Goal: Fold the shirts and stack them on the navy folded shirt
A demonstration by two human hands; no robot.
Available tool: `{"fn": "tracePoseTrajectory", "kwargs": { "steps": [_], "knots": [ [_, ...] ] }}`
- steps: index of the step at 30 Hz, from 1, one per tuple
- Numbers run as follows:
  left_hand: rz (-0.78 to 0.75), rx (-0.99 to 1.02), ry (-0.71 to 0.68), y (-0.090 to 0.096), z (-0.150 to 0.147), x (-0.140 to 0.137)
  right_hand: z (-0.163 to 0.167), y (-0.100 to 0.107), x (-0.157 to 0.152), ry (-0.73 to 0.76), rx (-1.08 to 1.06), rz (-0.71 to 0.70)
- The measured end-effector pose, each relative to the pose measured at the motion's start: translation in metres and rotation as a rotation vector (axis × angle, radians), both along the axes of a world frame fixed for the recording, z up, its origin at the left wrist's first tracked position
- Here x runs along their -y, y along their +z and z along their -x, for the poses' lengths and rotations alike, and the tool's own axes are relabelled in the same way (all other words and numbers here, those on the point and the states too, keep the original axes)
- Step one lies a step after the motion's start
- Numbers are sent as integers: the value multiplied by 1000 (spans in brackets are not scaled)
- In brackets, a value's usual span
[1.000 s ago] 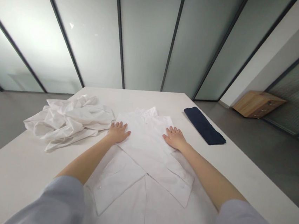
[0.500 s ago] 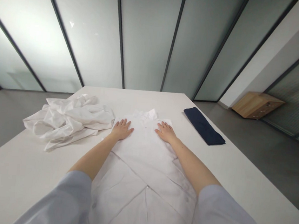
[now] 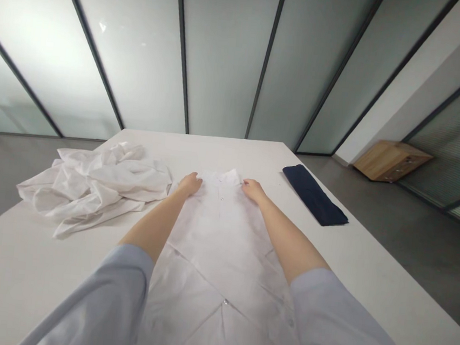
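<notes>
A white garment with a collar and buttons down its front, like a shirt or lab coat, lies lengthwise on the white table with its collar at the far end. My left hand is closed on its left shoulder edge, beside the collar. On the opposite shoulder edge, my right hand pinches the fabric with fingers curled in. The cloth between both hands looks fairly smooth, while creases cross its lower part. Fingertips are partly hidden by the hands and cloth.
A crumpled pile of white cloth lies to the left on the table. Toward the right edge is a folded dark navy cloth. Beyond the table stand frosted glass panels and a wooden cabinet on the floor.
Both hands went from lying flat on the garment to gripping its shoulder edges, slightly farther up near the collar. The shoulders look drawn inward and narrower.
</notes>
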State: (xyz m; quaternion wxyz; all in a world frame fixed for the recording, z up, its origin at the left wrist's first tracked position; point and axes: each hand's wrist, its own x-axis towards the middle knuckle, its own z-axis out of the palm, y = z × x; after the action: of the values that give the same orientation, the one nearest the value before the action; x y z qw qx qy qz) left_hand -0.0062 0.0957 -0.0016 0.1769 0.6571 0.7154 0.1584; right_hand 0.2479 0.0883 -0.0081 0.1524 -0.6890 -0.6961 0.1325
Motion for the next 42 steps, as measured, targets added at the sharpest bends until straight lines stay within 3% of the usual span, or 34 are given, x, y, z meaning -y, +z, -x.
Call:
{"fn": "tracePoseTrajectory", "kwargs": {
  "steps": [7,12,14,18,23,25,29,31,37,42],
  "knots": [
    [36,163,21,-5,-7,-23,19,-5,-13,16,-24,29],
    [-35,242,-57,1,-2,-10,16,-7,-5,33,29,-155],
    [-127,185,-165,1,6,2,8,-9,4,109,81,-218],
    [-209,-128,-442,0,25,31,-12,-8,22,248,218,-266],
    [-339,-277,-401,2,20,55,-10,1,34,181,219,-354],
    [-336,-299,-414,-3,7,60,2,0,40,193,234,-315],
    [-115,-389,-394,-22,-11,64,21,-14,56,202,308,-21],
    [-68,-414,-378,-28,-13,65,25,-21,63,188,317,62],
    [-89,-445,-273,-21,-23,86,23,-24,61,155,315,85],
    [6,-392,-245,-25,-48,115,22,-19,47,160,298,75]
  ]
}}
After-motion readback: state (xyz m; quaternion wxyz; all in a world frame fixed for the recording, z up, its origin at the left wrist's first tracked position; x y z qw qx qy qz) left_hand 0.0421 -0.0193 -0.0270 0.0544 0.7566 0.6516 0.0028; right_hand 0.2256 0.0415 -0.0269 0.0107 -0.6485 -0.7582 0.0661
